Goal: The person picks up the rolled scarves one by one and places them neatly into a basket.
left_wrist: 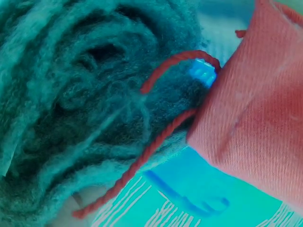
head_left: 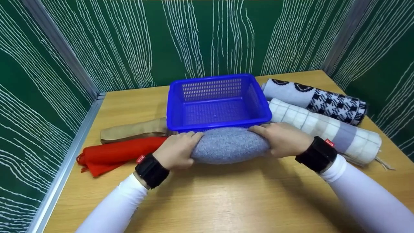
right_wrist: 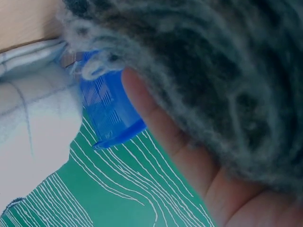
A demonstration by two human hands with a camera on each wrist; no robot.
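A rolled grey scarf [head_left: 229, 145] lies crosswise in front of the blue basket, held between both hands. My left hand [head_left: 179, 149] grips its left end, thumb on the near side and fingers over the top. At the opposite end, my right hand [head_left: 284, 139] holds it the same way. The left wrist view shows the fuzzy coiled end of the roll [left_wrist: 104, 90] close up, beside a red scarf [left_wrist: 255, 104] with twisted tassels. One finger [right_wrist: 161, 127] of the right hand lies along the roll in the right wrist view. The blue basket [head_left: 210, 78] has nothing in it.
Left of the basket lie a rolled tan scarf [head_left: 136, 130] and the red one. To the right are a white checked roll [head_left: 310, 121] and a black-and-white patterned roll [head_left: 336, 103]. Green panels [head_left: 207, 38] with white lines surround the wooden table [head_left: 220, 204].
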